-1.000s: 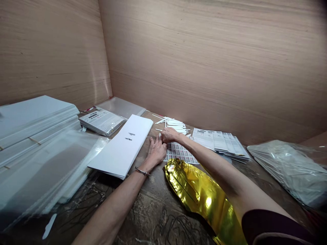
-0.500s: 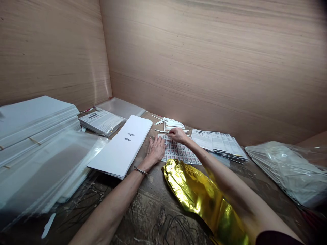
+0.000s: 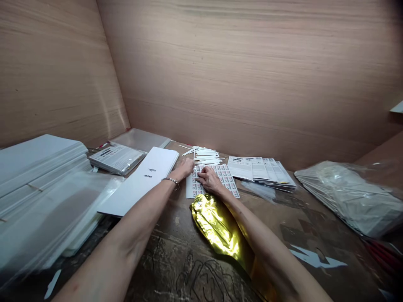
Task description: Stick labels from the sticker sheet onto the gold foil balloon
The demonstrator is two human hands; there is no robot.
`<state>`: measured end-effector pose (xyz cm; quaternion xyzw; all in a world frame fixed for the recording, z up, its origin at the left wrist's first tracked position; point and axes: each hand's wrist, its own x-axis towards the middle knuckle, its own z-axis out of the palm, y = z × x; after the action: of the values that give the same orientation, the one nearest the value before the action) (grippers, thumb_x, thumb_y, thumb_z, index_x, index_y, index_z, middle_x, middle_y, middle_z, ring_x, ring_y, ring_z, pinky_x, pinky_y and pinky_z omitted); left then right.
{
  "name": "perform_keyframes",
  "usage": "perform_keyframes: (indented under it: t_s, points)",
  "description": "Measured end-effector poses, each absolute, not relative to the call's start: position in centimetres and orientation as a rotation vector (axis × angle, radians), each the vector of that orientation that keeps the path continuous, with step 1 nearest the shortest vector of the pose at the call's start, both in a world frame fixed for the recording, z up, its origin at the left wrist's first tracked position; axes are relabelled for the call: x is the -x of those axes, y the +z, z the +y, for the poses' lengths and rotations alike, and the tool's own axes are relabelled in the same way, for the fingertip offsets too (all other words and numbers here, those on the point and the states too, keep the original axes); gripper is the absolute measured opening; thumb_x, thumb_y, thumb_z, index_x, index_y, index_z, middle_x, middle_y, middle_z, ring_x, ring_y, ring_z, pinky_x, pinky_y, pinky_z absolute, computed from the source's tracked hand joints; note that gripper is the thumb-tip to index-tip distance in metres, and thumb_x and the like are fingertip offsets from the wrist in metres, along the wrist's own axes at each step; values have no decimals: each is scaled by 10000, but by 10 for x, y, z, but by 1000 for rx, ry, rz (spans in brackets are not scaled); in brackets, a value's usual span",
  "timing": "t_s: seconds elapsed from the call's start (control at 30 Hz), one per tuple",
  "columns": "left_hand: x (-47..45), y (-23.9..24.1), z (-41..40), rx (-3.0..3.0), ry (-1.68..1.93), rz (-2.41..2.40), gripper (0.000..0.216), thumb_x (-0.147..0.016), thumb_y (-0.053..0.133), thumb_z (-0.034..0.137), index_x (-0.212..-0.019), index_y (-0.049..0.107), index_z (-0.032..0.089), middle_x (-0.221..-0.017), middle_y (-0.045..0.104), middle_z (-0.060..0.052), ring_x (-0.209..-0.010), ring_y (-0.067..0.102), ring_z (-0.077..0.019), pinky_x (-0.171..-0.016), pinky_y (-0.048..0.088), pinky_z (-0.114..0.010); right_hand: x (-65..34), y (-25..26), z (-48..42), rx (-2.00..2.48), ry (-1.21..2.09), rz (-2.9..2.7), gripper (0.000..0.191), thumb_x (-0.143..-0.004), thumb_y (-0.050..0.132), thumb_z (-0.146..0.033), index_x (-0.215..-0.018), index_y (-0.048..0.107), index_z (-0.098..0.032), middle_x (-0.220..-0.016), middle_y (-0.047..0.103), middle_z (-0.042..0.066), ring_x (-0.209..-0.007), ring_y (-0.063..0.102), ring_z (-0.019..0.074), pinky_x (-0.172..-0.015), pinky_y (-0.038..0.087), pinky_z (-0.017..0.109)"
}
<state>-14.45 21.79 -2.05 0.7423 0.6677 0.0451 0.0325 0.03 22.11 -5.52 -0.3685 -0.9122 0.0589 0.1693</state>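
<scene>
A sheet of small printed stickers (image 3: 225, 178) lies on the table in front of me, with a plain white margin along its left side. At its upper left corner my left hand (image 3: 185, 167) is closed, fingertips pinched at the sheet's edge; exactly what they grip is partly hidden. My right hand (image 3: 209, 179) rests on the sheet, fingers apart and somewhat bent, holding nothing visible. Just behind the sheet is a loose pile of thin white strips (image 3: 206, 155). Shiny gold foil (image 3: 220, 230) lies nearer me, partly under my right forearm.
Left of my hands is a stack of white cards (image 3: 138, 180), near bagged printed cards (image 3: 116, 158). Clear plastic sleeves (image 3: 59, 209) and white stacks (image 3: 40, 155) fill the far left. Fanned printed cards (image 3: 261, 170) and a plastic-wrapped bundle (image 3: 352, 197) sit right. Wooden panels (image 3: 236, 84) rise behind.
My left hand has gone from lying flat beside the sheet to pinching at its upper left corner. My right hand has left the top edge and rests on the sheet. The view shifted slightly.
</scene>
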Motion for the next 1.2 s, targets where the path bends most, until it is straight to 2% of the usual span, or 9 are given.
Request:
perform_keyframes:
  t_s: [0.23,0.5,0.77,1.03,1.2]
  points:
    - [154,-20,225,-2524,2,1835,206,-640,404,107,-625,609,108,-707,606,-119,-692,538,-195,-649,374,-272,-1,-60,223,1076,197,-2565,264,-759,425,-389,-713,594,-191,-852,429,31,-806,362,136,-698,292,257]
    - [161,-20,230,-2734,-78,1583,240,-671,356,86,-608,584,125,-681,596,-98,-618,511,-166,-621,366,-262,-1,-60,225,1079,180,-2586,272,-762,416,-392,-718,595,-192,-853,438,29,-797,357,141,-683,289,258]
    - [164,-18,231,-2770,-119,1602,226,-662,372,77,-607,581,145,-661,596,-70,-593,505,-151,-591,367,-251,0,-56,223,1108,186,-2621,271,-764,416,-389,-740,601,-192,-878,441,37,-817,371,145,-701,298,259]
    - [157,-23,222,-2974,-233,1513,220,-699,365,104,-728,583,100,-744,603,-132,-661,555,-193,-580,389,-273,1,-54,222,1121,174,-2620,292,-769,398,-399,-721,603,-196,-886,446,37,-811,383,144,-673,307,252]
    - [150,-26,226,-3000,-350,1446,202,-691,385,100,-713,586,90,-759,606,-148,-681,569,-199,-586,396,-270,2,-55,224,1117,156,-2643,277,-764,410,-397,-744,606,-203,-879,446,38,-813,382,147,-678,308,254]
